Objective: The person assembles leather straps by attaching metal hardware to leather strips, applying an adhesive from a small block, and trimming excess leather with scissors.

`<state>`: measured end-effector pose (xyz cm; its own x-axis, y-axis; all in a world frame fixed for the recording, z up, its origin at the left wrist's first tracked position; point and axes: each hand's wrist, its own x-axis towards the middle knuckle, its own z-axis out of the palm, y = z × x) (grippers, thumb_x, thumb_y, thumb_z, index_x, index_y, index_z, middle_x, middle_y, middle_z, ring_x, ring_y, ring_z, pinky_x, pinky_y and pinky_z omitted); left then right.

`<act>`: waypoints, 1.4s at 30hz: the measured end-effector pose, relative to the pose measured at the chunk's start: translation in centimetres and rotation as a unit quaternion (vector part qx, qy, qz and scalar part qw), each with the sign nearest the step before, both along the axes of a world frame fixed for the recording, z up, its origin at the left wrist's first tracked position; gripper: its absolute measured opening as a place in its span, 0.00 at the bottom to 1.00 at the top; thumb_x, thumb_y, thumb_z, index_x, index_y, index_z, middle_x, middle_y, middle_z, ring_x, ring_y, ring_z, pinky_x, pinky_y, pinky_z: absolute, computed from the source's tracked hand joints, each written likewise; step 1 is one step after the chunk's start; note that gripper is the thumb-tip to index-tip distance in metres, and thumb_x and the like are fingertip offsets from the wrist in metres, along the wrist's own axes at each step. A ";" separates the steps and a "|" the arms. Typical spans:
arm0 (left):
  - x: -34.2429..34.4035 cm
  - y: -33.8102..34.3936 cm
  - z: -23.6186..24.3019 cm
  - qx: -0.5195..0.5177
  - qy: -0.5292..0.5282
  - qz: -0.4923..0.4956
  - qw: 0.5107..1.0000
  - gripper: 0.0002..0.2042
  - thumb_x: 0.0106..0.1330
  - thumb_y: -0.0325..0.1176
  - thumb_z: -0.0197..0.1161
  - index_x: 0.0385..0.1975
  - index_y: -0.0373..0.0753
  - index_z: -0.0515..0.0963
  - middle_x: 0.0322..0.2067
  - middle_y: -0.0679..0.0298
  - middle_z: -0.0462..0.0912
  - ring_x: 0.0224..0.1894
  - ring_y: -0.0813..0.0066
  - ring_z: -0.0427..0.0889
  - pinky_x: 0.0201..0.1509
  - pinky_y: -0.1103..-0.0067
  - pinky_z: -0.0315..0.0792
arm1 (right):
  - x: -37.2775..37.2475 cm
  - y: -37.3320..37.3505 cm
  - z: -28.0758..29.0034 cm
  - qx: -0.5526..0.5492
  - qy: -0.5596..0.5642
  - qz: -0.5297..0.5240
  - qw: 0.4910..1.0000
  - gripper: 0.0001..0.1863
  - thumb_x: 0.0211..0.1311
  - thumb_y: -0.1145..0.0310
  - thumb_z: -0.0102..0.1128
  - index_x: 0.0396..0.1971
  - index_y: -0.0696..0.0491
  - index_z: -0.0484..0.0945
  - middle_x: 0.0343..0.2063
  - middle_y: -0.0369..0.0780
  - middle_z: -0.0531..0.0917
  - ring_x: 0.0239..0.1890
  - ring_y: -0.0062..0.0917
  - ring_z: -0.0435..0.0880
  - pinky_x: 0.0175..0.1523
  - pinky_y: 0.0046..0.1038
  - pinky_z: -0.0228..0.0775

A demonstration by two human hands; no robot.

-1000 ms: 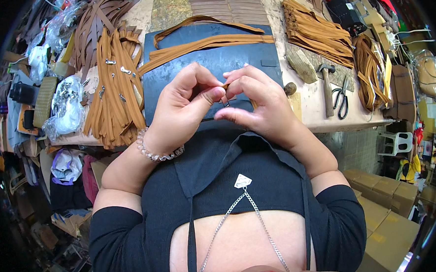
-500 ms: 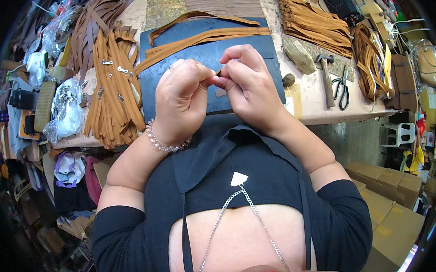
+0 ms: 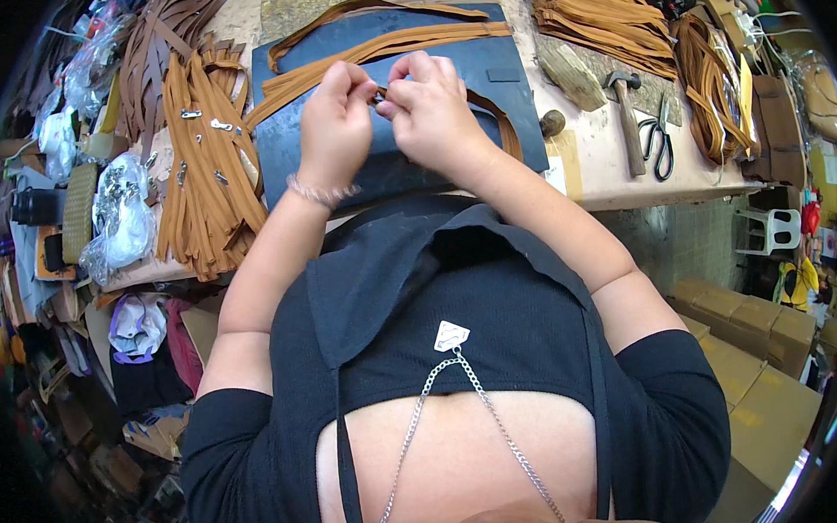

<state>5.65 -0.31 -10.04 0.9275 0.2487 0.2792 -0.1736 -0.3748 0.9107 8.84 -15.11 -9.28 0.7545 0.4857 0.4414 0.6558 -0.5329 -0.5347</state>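
A light, steady pinch seems best for work this small — before me the left hand (image 3: 335, 116) and right hand (image 3: 430, 112) angle inward over a dark blue board (image 3: 281, 160), fingers closed on what looks like a brown strap (image 3: 504, 127) curling past the right wrist.

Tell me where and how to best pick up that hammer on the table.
Probably take the hammer mid-handle, from the near left: its wooden handle points toward the table's near edge, head at the far end, and the black scissors lie close on its right.
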 end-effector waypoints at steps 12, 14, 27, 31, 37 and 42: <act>-1.1 0.7 1.3 0.027 -0.040 -0.043 0.998 0.06 0.59 0.16 0.56 0.32 0.35 0.74 0.27 0.55 0.80 0.31 0.60 0.80 0.37 0.72 0.73 | 0.0 0.1 -0.1 0.006 -0.008 0.041 0.999 0.10 0.57 0.62 0.58 0.25 0.52 0.83 0.46 0.35 0.76 0.54 0.36 0.67 0.53 0.44 0.58; -1.9 0.4 1.9 0.070 -0.076 -0.035 0.994 0.06 0.61 0.16 0.56 0.32 0.35 0.74 0.27 0.56 0.79 0.31 0.64 0.79 0.38 0.74 0.73 | 0.2 -0.5 0.5 0.010 0.022 0.070 0.997 0.10 0.57 0.62 0.58 0.25 0.52 0.83 0.45 0.35 0.76 0.54 0.35 0.67 0.54 0.44 0.57; -2.9 0.3 2.3 0.072 -0.086 -0.050 0.992 0.08 0.57 0.14 0.54 0.33 0.34 0.74 0.28 0.54 0.79 0.34 0.58 0.80 0.40 0.72 0.74 | -0.9 -0.4 1.3 -0.007 0.065 0.066 0.996 0.13 0.60 0.61 0.58 0.22 0.53 0.80 0.47 0.37 0.75 0.56 0.38 0.66 0.59 0.42 0.55; -2.1 1.4 1.8 0.029 -0.024 -0.057 0.998 0.08 0.58 0.14 0.53 0.33 0.34 0.74 0.28 0.54 0.79 0.34 0.57 0.80 0.39 0.71 0.74 | -1.1 -0.4 1.1 -0.017 0.056 0.068 0.996 0.13 0.61 0.61 0.57 0.21 0.52 0.80 0.48 0.37 0.74 0.57 0.37 0.65 0.59 0.42 0.55; -1.9 1.5 2.2 -0.003 -0.050 -0.066 0.997 0.04 0.65 0.18 0.55 0.34 0.35 0.74 0.28 0.64 0.77 0.31 0.76 0.75 0.37 0.79 0.72 | -0.4 -0.2 1.3 0.060 0.127 0.150 0.979 0.15 0.62 0.62 0.56 0.20 0.55 0.78 0.33 0.40 0.77 0.42 0.34 0.74 0.51 0.40 0.61; -3.3 2.4 4.6 -0.205 0.038 -0.172 0.963 0.09 0.77 0.34 0.51 0.44 0.38 0.77 0.32 0.71 0.75 0.34 0.85 0.72 0.41 0.84 0.71 | -1.0 -1.4 4.0 0.125 0.228 0.194 0.946 0.17 0.67 0.66 0.54 0.19 0.60 0.75 0.26 0.38 0.74 0.26 0.23 0.76 0.30 0.25 0.67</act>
<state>2.33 2.08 -5.47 0.9884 -0.0019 0.1516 -0.1508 0.0864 0.9848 7.79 -16.51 -5.28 0.6801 0.6888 0.2511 0.4474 -0.1187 -0.8864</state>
